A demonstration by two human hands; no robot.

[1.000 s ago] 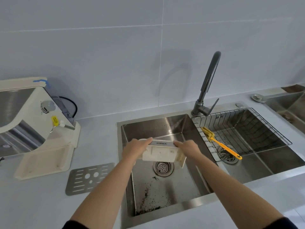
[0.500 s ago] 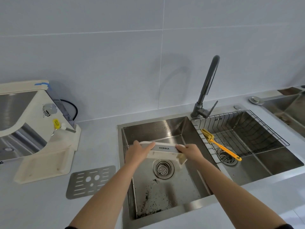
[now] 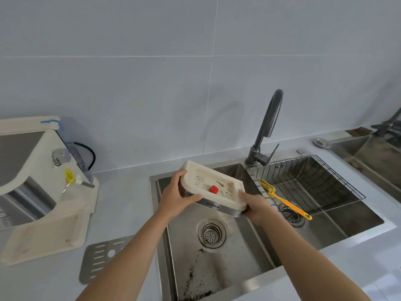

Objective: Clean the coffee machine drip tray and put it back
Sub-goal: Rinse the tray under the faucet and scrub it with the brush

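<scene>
Drip tray [image 3: 208, 178]: left grip [image 3: 175, 196], right grip [image 3: 257, 208] clasp ends.

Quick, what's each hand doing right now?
Left hand: grips the left end of the cream plastic drip tray over the sink.
Right hand: grips the tray's right end.

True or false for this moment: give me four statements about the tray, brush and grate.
1. The left hand and right hand hold the cream plastic drip tray above the steel sink basin. True.
2. The tray's inside is spotless. False: dark specks and a red float show.
3. The yellow long-handled brush lies on the black wire rack. True.
4. The perforated grey metal grate sits on the tray. False: the grate lies on the counter beside the sink.
</scene>
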